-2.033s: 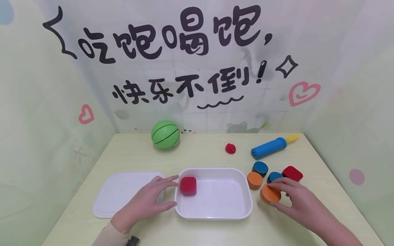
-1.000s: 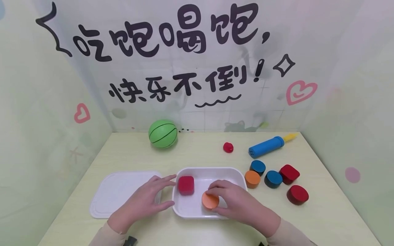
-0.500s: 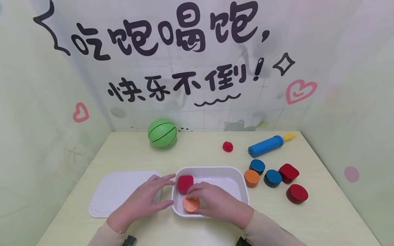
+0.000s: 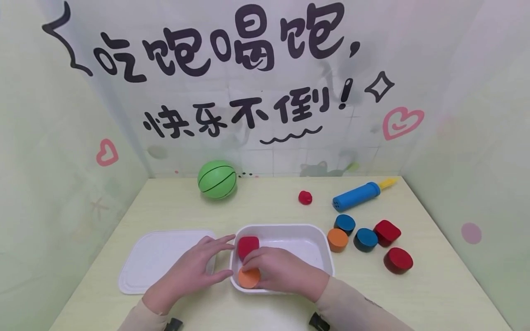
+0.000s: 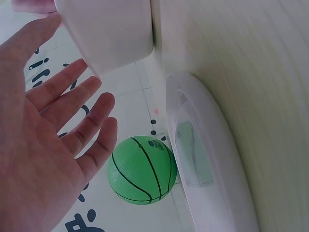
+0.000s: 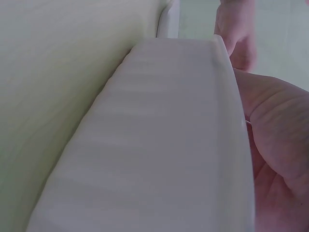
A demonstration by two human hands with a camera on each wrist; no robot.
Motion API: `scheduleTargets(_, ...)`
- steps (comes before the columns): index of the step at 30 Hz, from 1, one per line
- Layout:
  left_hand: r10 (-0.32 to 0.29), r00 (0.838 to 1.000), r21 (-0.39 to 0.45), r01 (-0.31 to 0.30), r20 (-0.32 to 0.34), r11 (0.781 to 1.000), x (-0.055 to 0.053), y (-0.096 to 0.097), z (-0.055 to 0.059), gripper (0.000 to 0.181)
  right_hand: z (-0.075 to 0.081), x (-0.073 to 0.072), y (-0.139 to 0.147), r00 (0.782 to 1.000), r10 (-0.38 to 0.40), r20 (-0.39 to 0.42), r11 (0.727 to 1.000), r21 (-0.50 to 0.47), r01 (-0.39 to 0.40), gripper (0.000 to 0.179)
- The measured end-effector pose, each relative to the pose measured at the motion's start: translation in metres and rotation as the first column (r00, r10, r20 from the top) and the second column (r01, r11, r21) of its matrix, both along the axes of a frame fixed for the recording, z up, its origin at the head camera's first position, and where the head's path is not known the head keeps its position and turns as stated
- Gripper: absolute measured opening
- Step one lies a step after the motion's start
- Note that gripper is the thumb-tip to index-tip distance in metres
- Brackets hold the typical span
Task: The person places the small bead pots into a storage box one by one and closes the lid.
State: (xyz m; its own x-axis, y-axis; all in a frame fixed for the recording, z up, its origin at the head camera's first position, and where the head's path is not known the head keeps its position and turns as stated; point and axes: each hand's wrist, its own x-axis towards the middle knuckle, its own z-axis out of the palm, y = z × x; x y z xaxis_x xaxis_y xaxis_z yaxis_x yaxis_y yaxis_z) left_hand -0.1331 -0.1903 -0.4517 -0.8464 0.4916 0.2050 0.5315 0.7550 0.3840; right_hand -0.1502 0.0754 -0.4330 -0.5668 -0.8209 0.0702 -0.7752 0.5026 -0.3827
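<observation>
Inside the left end of a white plastic box (image 4: 294,233), my right hand (image 4: 281,271) holds an orange round block (image 4: 248,278) between thumb and fingers. A red square block (image 4: 247,247) lies just behind it in the box. My left hand (image 4: 198,264) is at the box's left side with fingers extended, thumb and fingertips at the rim. In the left wrist view the fingers (image 5: 99,108) of that hand are spread and hold nothing. The right wrist view shows mostly the box's outer wall (image 6: 145,130), which hides the block and my right fingertips.
Right of the box lie another orange round block (image 4: 337,240), two blue round blocks (image 4: 366,240), a red square block (image 4: 387,233) and a red round block (image 4: 398,260). Behind are a blue pump (image 4: 357,196), a small red item (image 4: 305,197) and a green ball (image 4: 217,179). A white lid (image 4: 157,257) lies left.
My right hand picked up the orange block from the right of the box and carried it left into the box, in front of the red square block. The left hand stays almost still.
</observation>
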Motion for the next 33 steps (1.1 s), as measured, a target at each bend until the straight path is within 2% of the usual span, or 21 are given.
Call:
scheduleTargets(9,-0.011,1.000,0.011,0.011,-0.022,1.000,-0.001,-0.001,-0.004,0.058,-0.005,-0.003,-0.003,1.000,0.016,-0.009,1.000,0.003,-0.016,0.034)
scheduleTargets(16,-0.002,1.000,0.006,0.002,-0.006,1.000,-0.001,-0.002,-0.004,0.058,-0.006,-0.004,-0.002,1.000,0.019,0.001,1.000,-0.012,-0.018,0.035)
scheduleTargets(20,0.000,1.000,0.007,0.000,-0.002,1.000,-0.001,-0.002,-0.005,0.059,0.004,0.000,0.011,0.997,-0.038,0.070,0.999,0.012,0.037,0.042)
scheduleTargets(24,0.003,1.000,0.005,-0.003,-0.001,1.000,-0.001,-0.001,-0.004,0.060,0.011,0.004,0.032,0.980,-0.129,0.153,0.992,0.035,0.125,0.045)
scheduleTargets(33,-0.001,1.000,-0.001,0.001,-0.008,1.000,0.001,-0.001,-0.003,0.057,0.011,0.010,0.094,0.949,-0.263,0.173,0.960,-0.047,0.275,0.036)
